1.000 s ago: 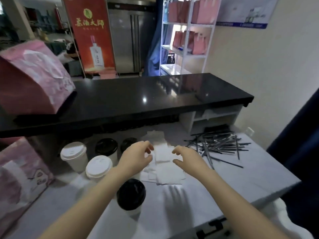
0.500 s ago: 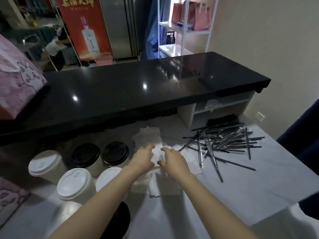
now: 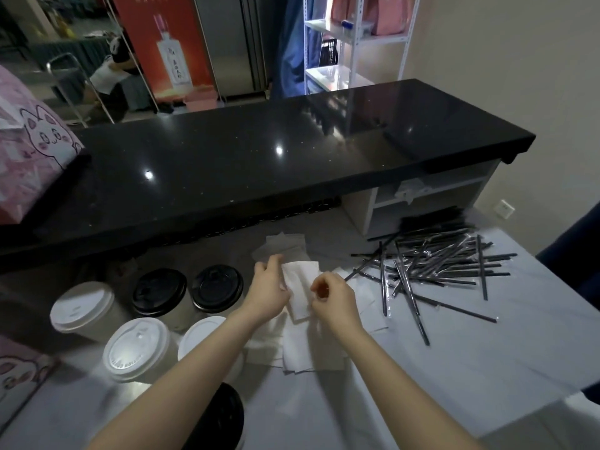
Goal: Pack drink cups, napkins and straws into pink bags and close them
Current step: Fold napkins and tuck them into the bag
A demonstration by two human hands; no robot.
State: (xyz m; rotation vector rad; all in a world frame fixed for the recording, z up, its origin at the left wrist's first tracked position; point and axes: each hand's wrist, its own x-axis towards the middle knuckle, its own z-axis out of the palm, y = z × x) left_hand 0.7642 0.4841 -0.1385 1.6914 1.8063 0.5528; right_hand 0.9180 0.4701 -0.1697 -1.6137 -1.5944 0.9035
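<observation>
- Head view: the left hand grips the near-left edge of one white napkin, fingers curled over it and thumb up by its far corner.
- The right hand is just beside the napkin's right edge, thumb and forefinger drawn into a small pinch. Its own knuckles hide the contact, so I cannot tell whether it has hold of the sheet.
- The napkin lies between the two hands, lifted a little above the loose napkin pile on the grey bench. Its long axis runs away from the person, its far end leaning slightly right.
- A pink bag lies at the bench's near-left corner, well apart from the napkin, with the lidded drink cups between them. Another pink bag with a cat face stands on the upper black bench, far left.
- Both bags lie left of the napkin, so the left hand is the nearer one. Carrying the napkin over would likely mean a sweep to the left above the cup lids.
- The wrapped black straws lie in a loose heap to the right, mostly running left to right, nearer the right hand.
- Judging by this, nothing from this set is packed yet, and the step in hand is separating one napkin.
</observation>
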